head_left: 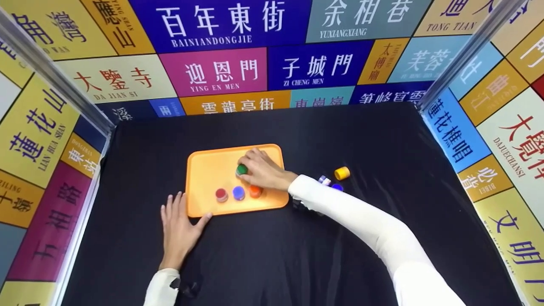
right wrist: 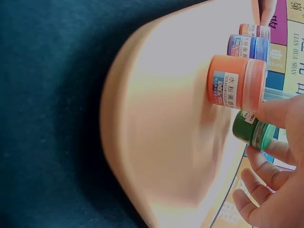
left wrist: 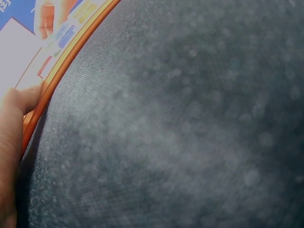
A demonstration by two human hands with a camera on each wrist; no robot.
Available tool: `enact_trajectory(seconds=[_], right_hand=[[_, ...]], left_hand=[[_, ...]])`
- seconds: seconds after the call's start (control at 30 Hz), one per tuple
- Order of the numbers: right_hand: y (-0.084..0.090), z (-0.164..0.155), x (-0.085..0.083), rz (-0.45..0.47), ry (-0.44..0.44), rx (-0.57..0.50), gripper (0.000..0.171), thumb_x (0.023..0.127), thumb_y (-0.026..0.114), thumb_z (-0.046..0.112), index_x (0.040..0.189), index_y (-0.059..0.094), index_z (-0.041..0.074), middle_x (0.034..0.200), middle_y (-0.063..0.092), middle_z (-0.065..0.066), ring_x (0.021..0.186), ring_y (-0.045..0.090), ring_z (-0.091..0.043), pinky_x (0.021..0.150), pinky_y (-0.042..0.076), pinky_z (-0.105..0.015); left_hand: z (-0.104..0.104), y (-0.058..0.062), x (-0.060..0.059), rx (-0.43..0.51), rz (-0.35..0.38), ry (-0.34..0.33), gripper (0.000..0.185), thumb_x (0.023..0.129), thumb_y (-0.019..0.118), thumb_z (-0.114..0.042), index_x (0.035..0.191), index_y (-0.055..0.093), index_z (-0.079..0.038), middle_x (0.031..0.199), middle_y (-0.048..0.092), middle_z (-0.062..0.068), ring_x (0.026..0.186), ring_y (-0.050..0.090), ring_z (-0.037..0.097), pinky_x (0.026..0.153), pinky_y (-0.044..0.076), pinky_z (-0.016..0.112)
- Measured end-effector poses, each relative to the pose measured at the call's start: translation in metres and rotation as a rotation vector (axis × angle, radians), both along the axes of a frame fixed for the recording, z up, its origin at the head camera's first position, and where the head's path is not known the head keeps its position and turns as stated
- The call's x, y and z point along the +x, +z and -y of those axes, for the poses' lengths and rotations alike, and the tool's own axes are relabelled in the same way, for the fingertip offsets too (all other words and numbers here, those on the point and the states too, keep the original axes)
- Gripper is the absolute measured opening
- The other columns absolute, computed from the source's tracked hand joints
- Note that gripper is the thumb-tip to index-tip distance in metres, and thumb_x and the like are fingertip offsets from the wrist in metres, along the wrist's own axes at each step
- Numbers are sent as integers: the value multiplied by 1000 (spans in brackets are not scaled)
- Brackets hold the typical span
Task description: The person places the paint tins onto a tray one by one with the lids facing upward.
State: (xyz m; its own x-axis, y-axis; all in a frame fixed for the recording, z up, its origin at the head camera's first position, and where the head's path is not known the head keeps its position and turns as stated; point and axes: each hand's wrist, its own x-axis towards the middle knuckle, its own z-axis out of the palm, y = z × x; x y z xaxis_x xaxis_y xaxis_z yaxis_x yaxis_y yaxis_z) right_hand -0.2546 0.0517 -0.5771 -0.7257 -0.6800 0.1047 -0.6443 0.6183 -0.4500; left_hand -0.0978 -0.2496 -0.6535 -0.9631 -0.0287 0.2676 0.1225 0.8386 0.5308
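Observation:
My right hand (head_left: 265,170) pinches a green paint jar (right wrist: 246,128) by its lid between thumb and fingers, over the orange tray (head_left: 202,170). Along the tray's near side stand three more gouache jars in a row: a dark red jar (head_left: 221,195), a blue jar (head_left: 238,193) and an orange jar (right wrist: 230,80). The orange one is closest to my right wrist and partly covered by it in the head view. At the tray's near left corner rests my left hand (head_left: 180,227), fingers spread straight along the left edge. Its thumb (left wrist: 31,97) touches the near rim.
To the right of the tray, on the black cloth (head_left: 255,259), lie a yellow jar (head_left: 342,173), a white-and-purple jar (head_left: 324,180) and a blue-violet jar (head_left: 337,187), the last partly behind my right sleeve. Walls with printed sign panels (head_left: 212,70) enclose the table's back and sides.

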Motion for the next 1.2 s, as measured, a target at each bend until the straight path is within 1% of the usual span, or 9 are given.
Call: enact_trajectory(seconds=[0.2,0.3,0.53,0.63,0.83,0.97,1.2], right_hand=[[-2,5,-4,2,3,25,38,107,74,32,134,72,6,126,67,-11,120,52,-28,106,46,-45],[-1,9,-5,8,19,27,39,107,74,32,136,72,7,127,67,-10,121,51,-28,107,45,-45],[-1,16,-6,10,73,2,40,106,76,29,139,73,6,123,67,-9,117,51,-27,101,44,-44],[-3,19,-5,-1,85,8,39,106,75,29,139,73,7,124,66,-9,118,52,-27,101,45,-44],[-7,26,-2,0,90,31,43,105,76,29,142,71,7,128,66,-10,125,52,-27,106,46,-45],[-6,30,-1,-10,82,40,42,105,77,30,140,70,8,129,67,-9,125,52,-27,108,45,-45],[-6,34,-2,-27,85,35,39,105,77,30,137,71,9,127,68,-8,122,53,-25,104,46,-44]], left_hand=[[0,-2,-1,-6,-5,0,102,91,87,-52,163,44,7,169,42,30,163,25,52,135,8,66],[1,-1,0,-6,1,8,102,91,87,-52,162,44,7,168,42,30,163,25,51,135,8,65],[0,1,-1,-1,5,3,103,92,86,-53,163,43,7,168,42,31,164,24,51,135,7,66],[-1,0,-1,-3,0,6,102,92,86,-54,162,44,8,168,42,31,163,25,52,135,8,66],[-2,-1,2,-11,13,9,101,92,86,-53,162,45,7,168,43,31,163,25,52,135,8,66],[-2,0,2,-10,9,9,100,92,86,-52,162,45,7,168,43,31,163,25,52,135,8,66],[-1,0,-1,-9,8,9,102,91,87,-53,162,45,8,168,43,31,163,25,52,135,8,65]])
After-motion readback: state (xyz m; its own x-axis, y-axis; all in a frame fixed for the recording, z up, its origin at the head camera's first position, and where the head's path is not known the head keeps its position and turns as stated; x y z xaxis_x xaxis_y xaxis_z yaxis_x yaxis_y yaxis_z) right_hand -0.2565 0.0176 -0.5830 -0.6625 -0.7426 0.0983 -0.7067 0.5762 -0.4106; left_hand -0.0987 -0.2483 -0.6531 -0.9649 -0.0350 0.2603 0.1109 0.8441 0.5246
